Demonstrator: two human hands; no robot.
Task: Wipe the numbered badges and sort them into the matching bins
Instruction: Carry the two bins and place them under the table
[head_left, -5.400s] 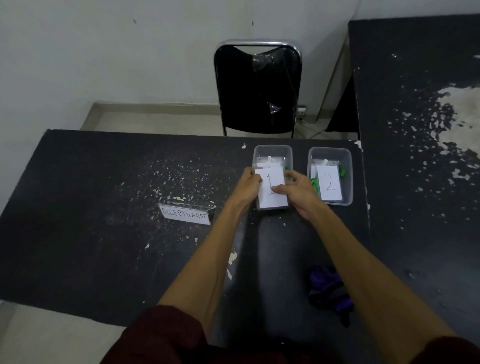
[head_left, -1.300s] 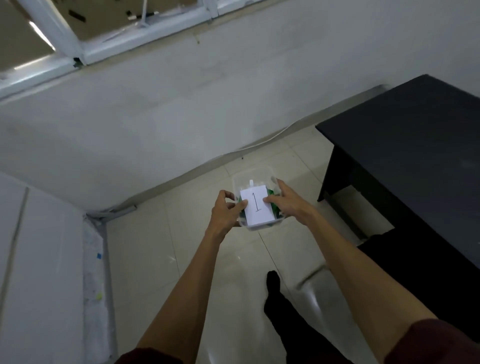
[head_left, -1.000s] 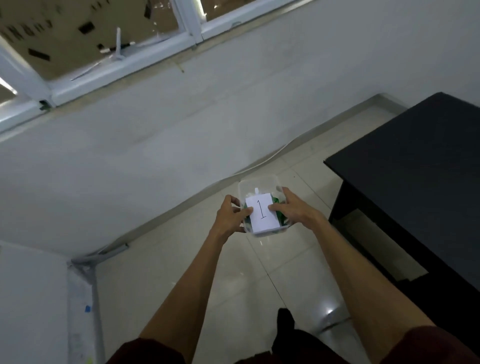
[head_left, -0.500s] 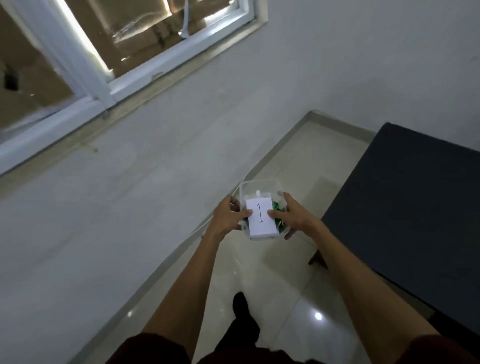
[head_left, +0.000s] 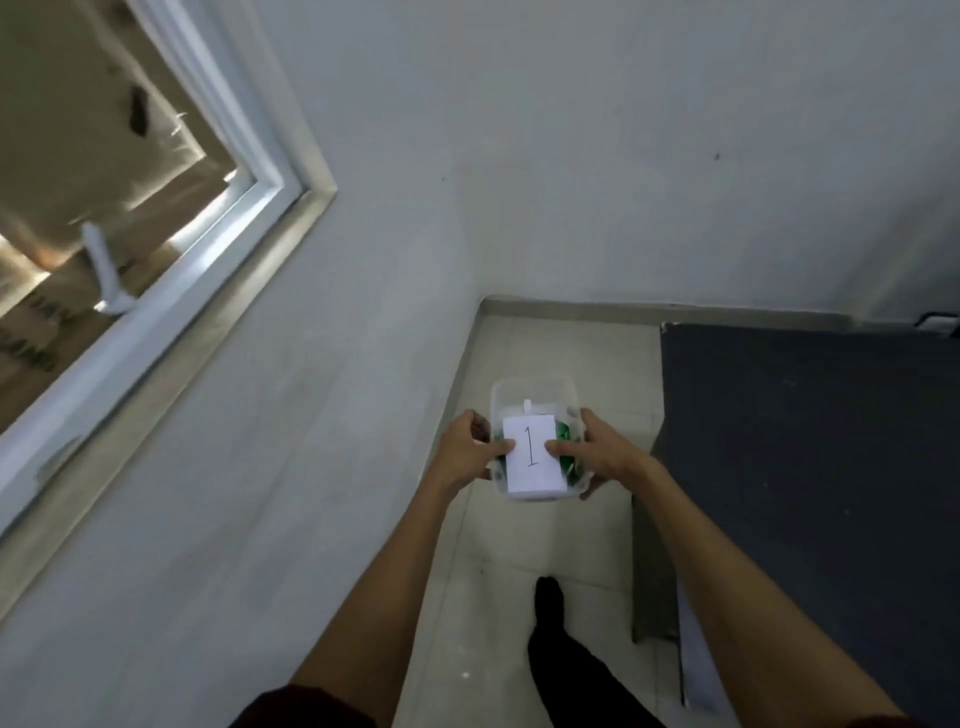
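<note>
Largely hidden under the card, green badges sit in the bin left grip and right grip clasp.

bin between left hand, right hand

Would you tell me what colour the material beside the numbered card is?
The material is green; head view.

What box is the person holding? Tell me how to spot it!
Look left of the big dark table, above the pale tiled floor. There the left hand and right hand hold a small clear plastic bin between them. It alone has a white card marked 1 on top, with something green underneath.
</note>
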